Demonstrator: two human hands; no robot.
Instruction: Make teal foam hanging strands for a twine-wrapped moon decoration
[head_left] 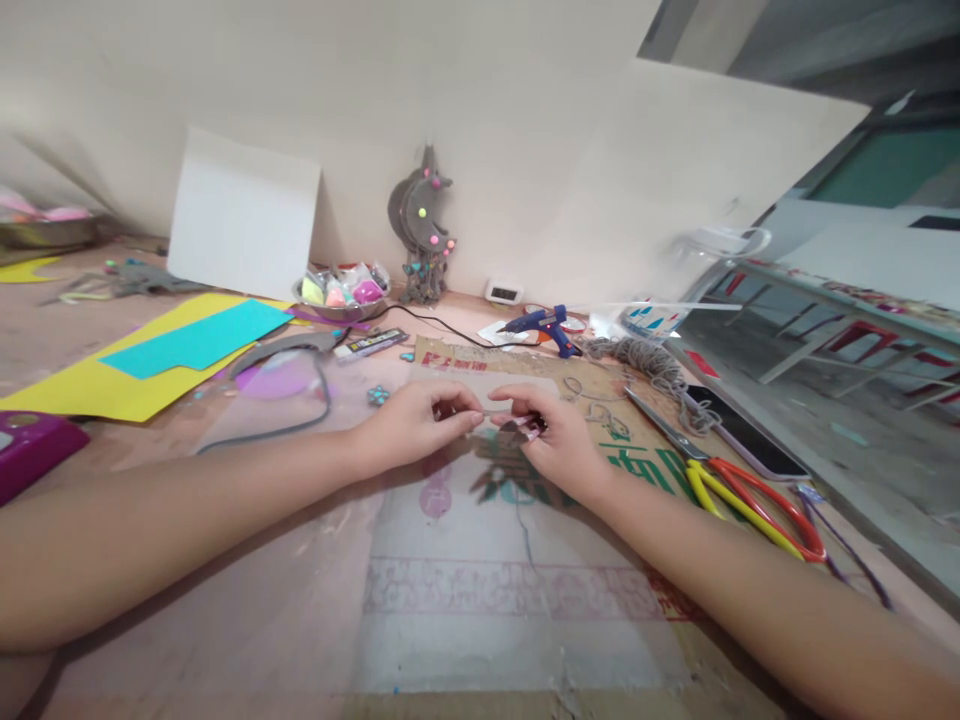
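Note:
My left hand is over the middle of the table, thumb and fingertips pinched together. Facing it, my right hand has its fingers curled in, index finger stretched toward the left fingertips. Something small and thin seems to be between the two hands, too small and blurred to name. Below my right hand runs a thin grey thread, against the clear plastic sheet; whether it hangs from the fingers I cannot tell. A small blue flower lies just beyond my left wrist.
Scissors, a phone and grey yarn lie to the right. Farther back are a blue glue gun, a grey moon ornament and a bowl of colourful packets. Yellow sheet and turquoise sheet lie left.

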